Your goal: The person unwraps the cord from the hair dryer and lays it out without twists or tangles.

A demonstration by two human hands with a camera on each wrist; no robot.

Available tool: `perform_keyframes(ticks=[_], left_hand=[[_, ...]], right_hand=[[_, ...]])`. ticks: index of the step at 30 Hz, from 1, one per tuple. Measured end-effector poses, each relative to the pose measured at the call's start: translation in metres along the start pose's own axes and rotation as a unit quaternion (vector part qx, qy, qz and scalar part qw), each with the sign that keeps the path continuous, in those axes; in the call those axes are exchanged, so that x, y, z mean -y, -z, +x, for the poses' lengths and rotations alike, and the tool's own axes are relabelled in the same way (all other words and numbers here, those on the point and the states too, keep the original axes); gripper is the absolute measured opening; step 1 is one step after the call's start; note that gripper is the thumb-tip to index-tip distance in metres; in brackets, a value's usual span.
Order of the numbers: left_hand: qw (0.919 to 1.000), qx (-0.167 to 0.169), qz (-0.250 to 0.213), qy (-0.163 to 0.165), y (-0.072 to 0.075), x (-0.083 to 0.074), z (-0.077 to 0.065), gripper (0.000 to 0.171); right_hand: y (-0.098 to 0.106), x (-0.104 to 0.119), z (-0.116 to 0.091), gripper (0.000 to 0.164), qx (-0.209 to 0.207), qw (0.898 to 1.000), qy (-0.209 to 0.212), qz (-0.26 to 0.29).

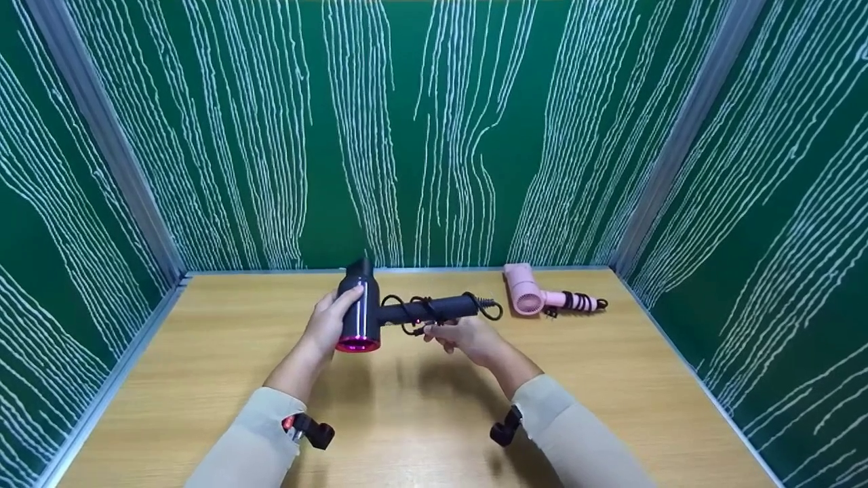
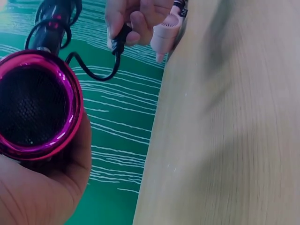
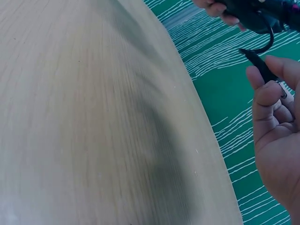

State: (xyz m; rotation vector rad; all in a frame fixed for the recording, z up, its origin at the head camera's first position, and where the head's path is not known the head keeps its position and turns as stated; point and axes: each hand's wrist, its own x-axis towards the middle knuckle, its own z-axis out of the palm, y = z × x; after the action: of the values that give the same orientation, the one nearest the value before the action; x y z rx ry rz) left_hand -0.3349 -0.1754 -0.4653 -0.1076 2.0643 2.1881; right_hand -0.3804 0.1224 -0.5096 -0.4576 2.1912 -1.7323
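Observation:
My left hand (image 1: 327,322) grips the barrel of a dark hair dryer (image 1: 366,305) with a shiny magenta ring at its rear, held above the table. Its handle (image 1: 458,307) points right, with a black cord looped loosely around it. Between thumb and fingers, my right hand (image 1: 468,337) pinches the plug (image 3: 260,65) at the cord's end, just below the handle. In the left wrist view, the rear grille (image 2: 30,105) faces the camera, and the short free length of cord (image 2: 96,75) hangs in a curve to the plug.
A pink hair dryer (image 1: 525,291) lies at the back right of the wooden table (image 1: 224,339), black cord wound round its handle. Green panels (image 1: 434,149) with white wavy lines enclose the back and both sides, joined by grey corner posts (image 1: 668,149).

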Motion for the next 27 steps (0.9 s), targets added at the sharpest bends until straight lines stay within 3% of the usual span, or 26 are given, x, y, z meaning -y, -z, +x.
perform_keyframes(ticks=[2,5,7,12,17,22,27], left_hand=[[0.9999,0.014,-0.001,0.002,0.001,-0.001,-0.001,0.081],[0.9991,0.042,-0.003,-0.008,0.002,0.000,-0.002,0.072],[0.9980,0.062,0.004,-0.012,0.003,0.000,-0.002,0.069],[0.9949,0.091,0.043,-0.007,0.004,0.002,-0.003,0.069],[0.9921,0.091,0.087,-0.006,0.003,0.004,-0.003,0.069],[0.9917,0.082,0.098,0.003,0.002,0.004,-0.004,0.073],[0.9926,0.050,0.110,0.006,0.002,0.006,-0.004,0.077]], right_hand=[[0.001,0.004,-0.002,0.019,0.009,1.000,0.021,0.002],[0.001,0.011,-0.005,0.019,0.019,0.997,0.054,0.054],[0.001,0.013,-0.005,0.016,0.005,0.996,0.057,0.074],[0.005,0.010,0.003,0.010,-0.040,0.997,0.039,0.048],[0.010,0.005,0.009,0.010,-0.037,0.997,0.027,0.067],[0.013,0.007,0.010,0.010,-0.028,0.996,0.035,0.076],[0.017,0.012,0.009,0.010,-0.046,0.997,0.036,0.053]])
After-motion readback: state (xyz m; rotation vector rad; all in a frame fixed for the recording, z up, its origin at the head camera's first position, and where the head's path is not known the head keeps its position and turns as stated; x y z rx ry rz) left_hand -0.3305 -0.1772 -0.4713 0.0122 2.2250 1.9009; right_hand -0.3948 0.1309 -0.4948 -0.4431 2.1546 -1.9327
